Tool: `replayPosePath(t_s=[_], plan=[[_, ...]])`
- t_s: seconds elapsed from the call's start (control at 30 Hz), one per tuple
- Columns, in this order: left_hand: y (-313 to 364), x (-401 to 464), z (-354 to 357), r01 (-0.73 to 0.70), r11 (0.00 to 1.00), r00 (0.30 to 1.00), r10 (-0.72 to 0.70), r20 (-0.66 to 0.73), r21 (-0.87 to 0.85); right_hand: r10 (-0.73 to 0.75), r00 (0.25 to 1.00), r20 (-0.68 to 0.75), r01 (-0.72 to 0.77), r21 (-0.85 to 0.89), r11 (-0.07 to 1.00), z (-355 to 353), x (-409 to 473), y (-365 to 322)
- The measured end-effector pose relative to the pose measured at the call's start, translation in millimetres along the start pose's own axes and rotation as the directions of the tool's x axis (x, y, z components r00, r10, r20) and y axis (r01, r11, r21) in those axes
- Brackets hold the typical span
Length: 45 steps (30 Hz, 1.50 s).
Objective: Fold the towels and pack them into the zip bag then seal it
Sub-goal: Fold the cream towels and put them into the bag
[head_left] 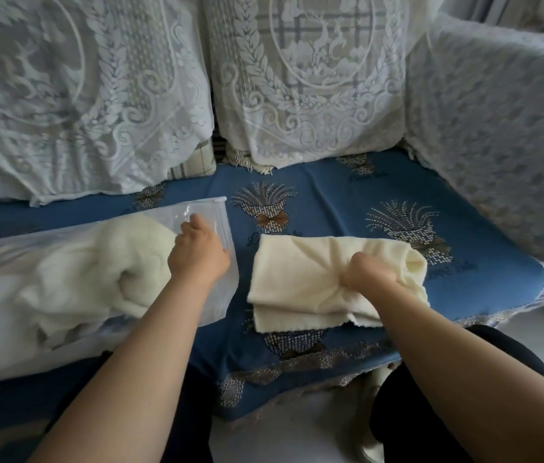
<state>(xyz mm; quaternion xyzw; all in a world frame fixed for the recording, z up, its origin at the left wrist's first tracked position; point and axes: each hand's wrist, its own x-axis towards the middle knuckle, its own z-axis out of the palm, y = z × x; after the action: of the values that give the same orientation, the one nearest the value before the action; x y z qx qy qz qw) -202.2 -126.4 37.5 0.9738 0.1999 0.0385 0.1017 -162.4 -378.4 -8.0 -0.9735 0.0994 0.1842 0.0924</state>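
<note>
Gripping the open mouth of the clear zip bag (pixel 220 225), the person's left hand (pixel 197 253) has its fingers curled around the plastic edge near the white zip strip, holding that end lifted a little off the sofa seat (pixel 347 208). The bag lies on its side to the left, stretching away toward the left edge of the view, and a cream towel (pixel 97 272) is already inside it, bunched and rolled rather than flat, filling most of the bag's width.

Just to the right of the bag's mouth, apart from it by a strip of blue patterned seat cover, a second cream towel (pixel 297 279) lies folded in layers on the cushion. The right hand (pixel 367 272) is closed tight into the middle of this folded towel, the cloth puckering in creases around the fist; its right end bulges up beside the hand. The lower layers stick out at the near left corner.

Behind both, white lace covers (pixel 297 95) hang over the sofa's back cushions, and another pale cover (pixel 497 128) drapes the armrest at the right. The person's dark-clad knees (pixel 431 396) show at the bottom.
</note>
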Motion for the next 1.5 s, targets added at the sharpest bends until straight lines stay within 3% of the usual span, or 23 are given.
replayPosePath(t_s=[0.1, 0.23, 0.3, 0.4, 0.53, 0.7, 0.77, 0.83, 0.87, 1.0, 1.03, 1.07, 1.1, 1.17, 1.2, 1.3, 1.37, 1.43, 1.5], plan=[[-4.9, 0.3, -1.1, 0.008, 1.000, 1.000, -0.008, -0.012, 0.002, 0.034, 0.999, 0.039, -0.045, 0.343, 0.938, -20.1, 3.6, -6.0], [-6.3, -5.1, -3.1, -0.089, 0.989, 0.994, 0.096, -0.050, 0.116, -0.009, 0.999, -0.046, 0.041, 0.775, 0.630, -39.0, 2.8, -32.0], [-5.1, -8.1, 0.9, -0.143, 0.970, 0.989, 0.147, -0.007, 0.197, -0.100, 0.990, -0.098, 0.134, 0.868, 0.478, -41.5, -4.4, -52.4], [-3.1, -8.9, -1.7, -0.116, 0.988, 0.993, 0.115, 0.016, 0.103, -0.232, 0.962, -0.142, 0.222, 0.902, 0.370, -38.4, -16.0, -87.9], [-14.5, -8.9, -21.7, -0.056, 0.994, 0.994, 0.047, -0.095, -0.095, -0.426, 0.901, -0.082, 0.286, 0.852, 0.439, -22.0, -29.9, -139.1], [-39.1, -8.4, -34.5, -0.075, 0.866, 0.997, 0.083, -0.006, -0.494, -0.593, 0.766, 0.247, 0.227, 0.760, 0.609, -5.4, -38.7, -190.6], [-46.8, -12.6, -35.3, -0.087, 0.804, 0.989, 0.140, 0.044, -0.588, -0.632, 0.739, 0.236, 0.214, 0.807, 0.551, -5.9, -41.6, -208.6], [-53.6, -17.9, -35.7, -0.103, 0.758, 0.980, 0.189, 0.066, -0.644, -0.634, 0.754, 0.170, 0.099, 0.925, 0.366, -3.2, -39.4, -221.6], [-56.9, -19.8, -36.1, -0.103, 0.743, 0.978, 0.195, 0.067, -0.662, -0.659, 0.734, 0.162, 0.082, 0.943, 0.324, 3.9, -36.3, -227.5], [-63.5, -23.2, -34.5, -0.108, 0.722, 0.978, 0.199, 0.056, -0.683, -0.720, 0.598, 0.352, 0.225, 0.789, 0.572, 31.1, -51.3, -226.3], [-64.5, -23.0, -33.4, -0.106, 0.723, 0.979, 0.194, 0.054, -0.682, -0.742, 0.571, 0.352, 0.344, 0.718, 0.605, 30.8, -50.3, -219.6], [-65.2, -22.5, -32.3, -0.101, 0.726, 0.981, 0.188, 0.055, -0.681, -0.738, 0.577, 0.350, 0.351, 0.710, 0.611, 27.4, -46.4, -215.7], [-65.1, -22.2, -31.9, -0.097, 0.730, 0.981, 0.185, 0.059, -0.677, -0.703, 0.637, 0.318, 0.386, 0.657, 0.647, 19.9, -40.6, -210.3], [-64.2, -21.4, -30.1, -0.098, 0.735, 0.980, 0.190, 0.065, -0.671, -0.660, 0.731, 0.173, 0.509, 0.506, 0.697, 13.9, -18.7, -197.9], [-63.5, -21.3, -29.1, -0.103, 0.737, 0.978, 0.196, 0.065, -0.668, -0.661, 0.742, 0.111, 0.566, 0.425, 0.707, 14.1, -11.3, -191.4], [-61.2, -19.4, -26.9, -0.110, 0.747, 0.976, 0.206, 0.070, -0.656, -0.636, 0.721, 0.275, 0.516, 0.398, 0.758, 29.3, -12.3, -185.6], [-60.1, -18.5, -25.9, -0.092, 0.736, 0.975, 0.203, 0.089, -0.671, -0.625, 0.736, 0.261, 0.536, 0.339, 0.773, 43.8, -16.5, -195.4], [-58.1, -18.1, -23.3, -0.088, 0.735, 0.969, 0.219, 0.112, -0.673, -0.628, 0.717, 0.302, 0.413, 0.542, 0.732, 48.8, -31.1, -208.1], [-57.3, -16.8, -20.0, -0.094, 0.755, 0.967, 0.225, 0.122, -0.649, -0.660, 0.649, 0.378, 0.122, 0.805, 0.581, 52.8, -44.0, -215.9]])
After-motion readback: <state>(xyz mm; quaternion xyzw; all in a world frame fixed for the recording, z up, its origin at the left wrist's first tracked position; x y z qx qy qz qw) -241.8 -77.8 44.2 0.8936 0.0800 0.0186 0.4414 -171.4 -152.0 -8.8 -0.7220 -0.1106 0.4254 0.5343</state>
